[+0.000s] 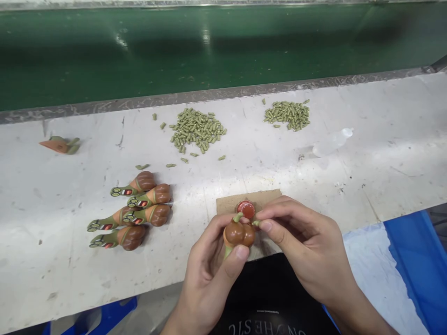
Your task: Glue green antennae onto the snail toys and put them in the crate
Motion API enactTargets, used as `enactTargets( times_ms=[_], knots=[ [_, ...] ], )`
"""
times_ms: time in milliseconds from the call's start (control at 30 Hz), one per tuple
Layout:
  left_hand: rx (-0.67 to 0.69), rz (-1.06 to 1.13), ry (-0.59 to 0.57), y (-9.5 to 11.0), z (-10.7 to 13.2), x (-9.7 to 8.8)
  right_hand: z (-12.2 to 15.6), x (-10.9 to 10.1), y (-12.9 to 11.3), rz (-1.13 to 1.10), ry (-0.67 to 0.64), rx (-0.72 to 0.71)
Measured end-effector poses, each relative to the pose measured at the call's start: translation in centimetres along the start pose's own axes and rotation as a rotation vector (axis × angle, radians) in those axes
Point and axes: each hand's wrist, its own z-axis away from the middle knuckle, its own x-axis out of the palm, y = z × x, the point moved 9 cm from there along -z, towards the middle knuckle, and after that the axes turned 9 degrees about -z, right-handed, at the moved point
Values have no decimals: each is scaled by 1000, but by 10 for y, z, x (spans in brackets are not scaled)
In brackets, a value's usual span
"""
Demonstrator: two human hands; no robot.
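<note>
My left hand holds a glossy brown moulded toy part with green stubs, its thumb pressed against the part's lower side. My right hand reaches in from the right, its thumb and forefinger pinching a small green piece against the brown part. Just behind them, a red round cap rests on a cardboard square. To the left lie several finished-looking toy limbs, brown-ended with green shafts and patterned tips, in a loose cluster.
Two heaps of small green pellets lie on the white worktop, with a clear plastic piece to their right. An orange-and-green toy part sits far left. A green conveyor belt runs behind; blue bins sit below.
</note>
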Motion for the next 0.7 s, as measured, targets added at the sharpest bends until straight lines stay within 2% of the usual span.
enactTargets(
  times_ms=[333, 567, 700],
  knots=[
    [79, -116, -62, 11, 5, 9, 8, 3, -11, 151, -129, -133],
    [125, -188, -153, 7, 15, 19, 22, -9, -10, 73, -117, -131],
    [141, -196, -224, 8, 17, 32, 32, -21, -10, 71, -109, -130]
  ],
)
